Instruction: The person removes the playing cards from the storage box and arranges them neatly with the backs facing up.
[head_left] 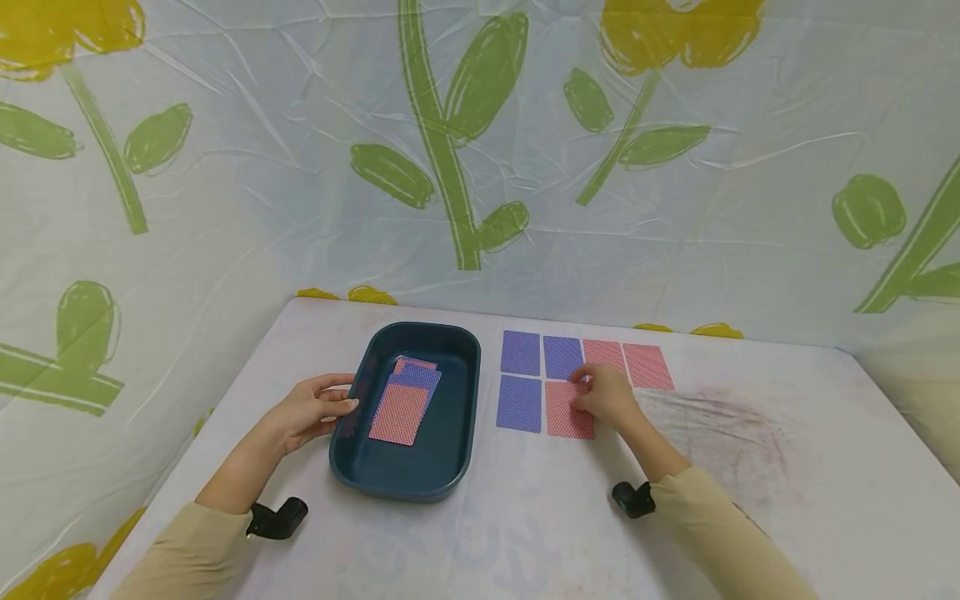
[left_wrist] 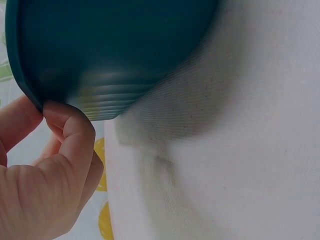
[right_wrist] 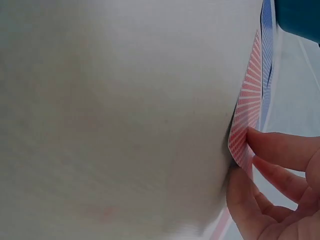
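Observation:
My left hand (head_left: 315,410) pinches the left rim of a dark teal tray (head_left: 455,417), thumb and index finger meeting at its edge in the left wrist view. Inside the tray lie overlapping playing cards, a red-backed one (head_left: 397,417) on top of a blue-backed one (head_left: 420,377). My right hand (head_left: 611,396) pinches the right edge of a red-backed playing card (right_wrist: 246,107) between thumb and fingers. In the right wrist view, that card's near edge tilts up from the table. This red card (head_left: 564,410) is in the front row, beside a blue-backed card (head_left: 519,404).
Behind the held card runs a back row with two blue-backed cards (head_left: 521,353) at left and two red-backed cards (head_left: 648,367) at right. The white-covered table (head_left: 525,517) meets a flower-printed sheet (head_left: 315,208) behind. Black wrist devices (head_left: 279,518) sit by both sleeves.

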